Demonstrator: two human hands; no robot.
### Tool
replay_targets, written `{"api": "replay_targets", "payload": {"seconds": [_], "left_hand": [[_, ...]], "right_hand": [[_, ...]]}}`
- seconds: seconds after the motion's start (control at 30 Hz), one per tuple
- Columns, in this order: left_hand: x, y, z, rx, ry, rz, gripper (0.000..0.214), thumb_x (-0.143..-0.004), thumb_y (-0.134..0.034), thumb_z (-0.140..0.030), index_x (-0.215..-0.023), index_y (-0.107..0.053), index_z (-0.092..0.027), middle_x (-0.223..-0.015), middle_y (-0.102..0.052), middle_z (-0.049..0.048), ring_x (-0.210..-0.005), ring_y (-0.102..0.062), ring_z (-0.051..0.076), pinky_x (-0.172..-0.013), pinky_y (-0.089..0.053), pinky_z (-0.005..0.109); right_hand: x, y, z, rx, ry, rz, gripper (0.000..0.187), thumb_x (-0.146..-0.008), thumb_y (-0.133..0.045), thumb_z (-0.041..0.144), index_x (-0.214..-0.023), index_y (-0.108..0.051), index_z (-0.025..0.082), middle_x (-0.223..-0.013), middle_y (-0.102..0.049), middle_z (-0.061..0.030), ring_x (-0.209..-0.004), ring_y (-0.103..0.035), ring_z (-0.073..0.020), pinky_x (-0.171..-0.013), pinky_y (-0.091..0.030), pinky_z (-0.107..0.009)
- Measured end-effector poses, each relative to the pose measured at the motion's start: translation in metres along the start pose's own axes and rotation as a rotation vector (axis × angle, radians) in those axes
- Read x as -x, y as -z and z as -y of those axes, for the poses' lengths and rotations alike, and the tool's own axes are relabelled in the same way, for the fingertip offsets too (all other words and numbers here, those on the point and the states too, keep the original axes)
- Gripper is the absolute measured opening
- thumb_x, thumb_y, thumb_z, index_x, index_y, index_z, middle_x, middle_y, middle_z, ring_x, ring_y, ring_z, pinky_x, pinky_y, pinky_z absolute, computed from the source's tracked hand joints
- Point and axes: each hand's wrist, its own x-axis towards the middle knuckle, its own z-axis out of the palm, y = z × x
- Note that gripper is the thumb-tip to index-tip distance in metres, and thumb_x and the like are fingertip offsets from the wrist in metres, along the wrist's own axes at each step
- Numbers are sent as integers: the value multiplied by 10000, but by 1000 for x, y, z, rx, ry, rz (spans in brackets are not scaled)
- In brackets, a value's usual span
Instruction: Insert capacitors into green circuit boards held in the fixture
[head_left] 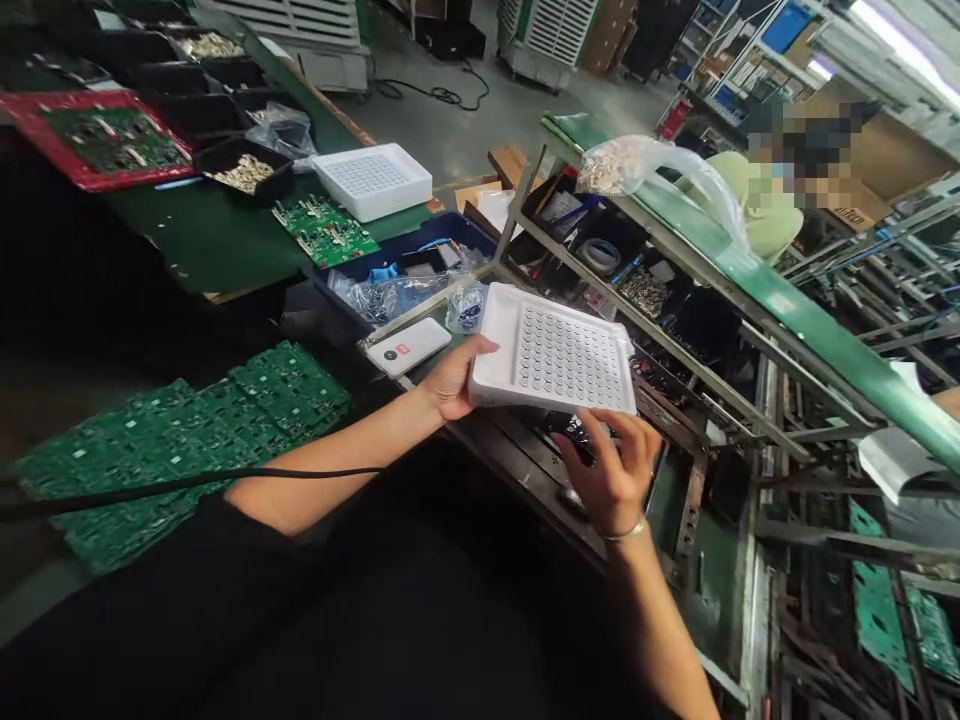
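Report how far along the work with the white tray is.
Done: green circuit boards lie spread out at the left. In hand: the left hand and right hand hold the white plastic tray with a grid of round pockets. Its pockets look empty. Left: a second white tray sits untouched on the green table.

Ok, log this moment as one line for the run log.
left hand: holds white tray by its edge | right hand: under tray's near edge | white device: left of tray | circuit boards: spread at left
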Motion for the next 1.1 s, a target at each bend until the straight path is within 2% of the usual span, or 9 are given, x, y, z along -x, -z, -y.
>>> {"api": "replay_targets", "payload": {"seconds": [0.1,0.2,0.37,0.43,0.57,0.67,0.8,0.97,1.1], "left_hand": [[6,8,-1,25,-43,-64,560,-715,-580,-262,-1244,-556,-82,-996,-734,133,-981,-678,313,-889,-540,430],[15,11,-4,46,-42,-128,562,-720,-559,-255,-1255,-551,-85,-993,-734,130,-969,-682,315,-888,-543,438],[27,14,-11,74,-66,-176,558,-730,-540,-263,-1260,-550,-90,-968,-736,113,-957,-682,311,-876,-549,439],[28,16,-13,76,-82,-183,556,-730,-538,-270,-1257,-551,-94,-960,-736,107,-954,-681,311,-871,-552,444],[26,22,-18,43,-105,-136,565,-723,-540,-301,-1249,-554,-96,-974,-734,112,-968,-674,320,-869,-554,452],[25,28,-19,26,-132,-140,559,-716,-536,-296,-1237,-563,-97,-986,-732,113,-981,-671,322,-878,-552,453],[28,37,-15,-4,-159,-144,557,-682,-533,-257,-1215,-583,-104,-971,-734,104,-985,-673,325,-886,-551,456],[35,48,-10,-14,-151,-144,587,-615,-552,-224,-1190,-605,-120,-973,-735,99,-1003,-667,337,-913,-542,463],[47,55,-15,-50,-108,-133,581,-571,-559,-237,-1134,-632,-110,-948,-732,115,-1013,-657,366,-908,-542,484]], "right_hand": [[-2,-29,28,-25,117,24,471,-853,-683,262,-1288,-569,402,-1052,-664,-45,-990,-601,-223,-919,-425,-403],[-10,-50,42,-38,219,39,422,-898,-617,208,-1274,-588,397,-1034,-693,-12,-984,-603,-186,-932,-387,-370],[-20,-67,46,-107,343,-35,289,-906,-593,157,-1123,-669,332,-967,-718,26,-917,-609,-151,-882,-378,-333],[-19,-70,48,-85,337,-15,246,-907,-579,151,-1079,-676,297,-961,-718,11,-912,-612,-155,-882,-380,-338],[-10,-72,58,-102,255,73,202,-900,-586,179,-1071,-656,259,-990,-703,-37,-947,-614,-184,-881,-391,-363],[-8,-65,65,-173,225,108,187,-883,-615,179,-1050,-649,256,-956,-695,-31,-911,-612,-183,-853,-410,-363],[-20,-47,60,-215,-27,33,198,-859,-654,227,-1051,-657,274,-897,-656,-44,-860,-604,-201,-806,-447,-381],[-45,-30,26,-180,-224,109,206,-883,-610,297,-1081,-641,250,-1066,-631,-97,-1010,-586,-246,-889,-473,-441],[-53,-23,-14,-124,-375,78,349,-853,-633,412,-1134,-622,206,-1164,-605,-136,-1121,-556,-266,-977,-452,-476]]}}
